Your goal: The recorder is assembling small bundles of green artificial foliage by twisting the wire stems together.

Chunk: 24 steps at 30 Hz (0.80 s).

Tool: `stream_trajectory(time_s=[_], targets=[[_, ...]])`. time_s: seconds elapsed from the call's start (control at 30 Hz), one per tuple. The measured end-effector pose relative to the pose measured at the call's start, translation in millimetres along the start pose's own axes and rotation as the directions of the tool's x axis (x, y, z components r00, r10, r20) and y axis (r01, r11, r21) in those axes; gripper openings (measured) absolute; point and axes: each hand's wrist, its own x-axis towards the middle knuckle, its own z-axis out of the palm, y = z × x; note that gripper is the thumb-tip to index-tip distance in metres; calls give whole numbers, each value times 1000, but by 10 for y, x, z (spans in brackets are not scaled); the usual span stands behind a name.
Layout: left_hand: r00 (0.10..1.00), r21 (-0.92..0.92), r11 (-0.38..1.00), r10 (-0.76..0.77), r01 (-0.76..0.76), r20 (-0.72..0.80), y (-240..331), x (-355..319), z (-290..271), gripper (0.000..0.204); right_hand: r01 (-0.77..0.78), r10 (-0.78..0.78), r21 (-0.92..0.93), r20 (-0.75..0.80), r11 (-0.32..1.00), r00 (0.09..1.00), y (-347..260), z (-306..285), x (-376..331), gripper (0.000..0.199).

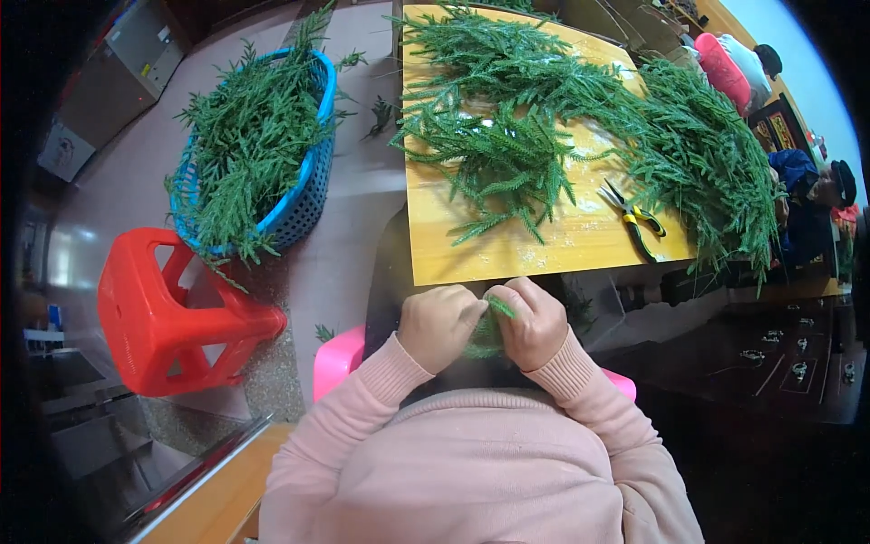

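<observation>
Gripping a small green sprig (pixel 489 328) just below the near edge of the bench (pixel 507 258), the left hand (pixel 438 325) and right hand (pixel 536 322) both curl shut around it, knuckles nearly touching. On the bench sit a big pile of green branches (pixel 562 109) and yellow-handled pliers (pixel 634 218). Left of the bench there's a blue basket (pixel 304 195) full of greenery, plus a red stool (pixel 172 313).

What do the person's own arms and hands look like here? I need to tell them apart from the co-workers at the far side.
Both forearms wear pale pink knit sleeves with ribbed cuffs at the wrists. The left hand and right hand are bare: no gloves, rings or watch visible.
</observation>
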Motion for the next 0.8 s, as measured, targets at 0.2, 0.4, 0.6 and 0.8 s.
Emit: stream_trajectory(time_s=[0.2,0.4,0.6,0.8], targets=[[920,402,853,387,-335,-56,41,15,-30,20,-151,137,217,78,964,987,50,12,5,12],[987,-276,959,18,-63,-163,0,14,21,25,-121,129,170,-36,978,991,147,-117,112,14],[924,-707,649,-382,281,16,81,7,26,30,-163,269,261,-447,951,853,753,-569,516,10],[946,-571,770,-322,284,36,69,-3,62,22,-307,252,-144,-309,941,917,1375,-444,989,10]])
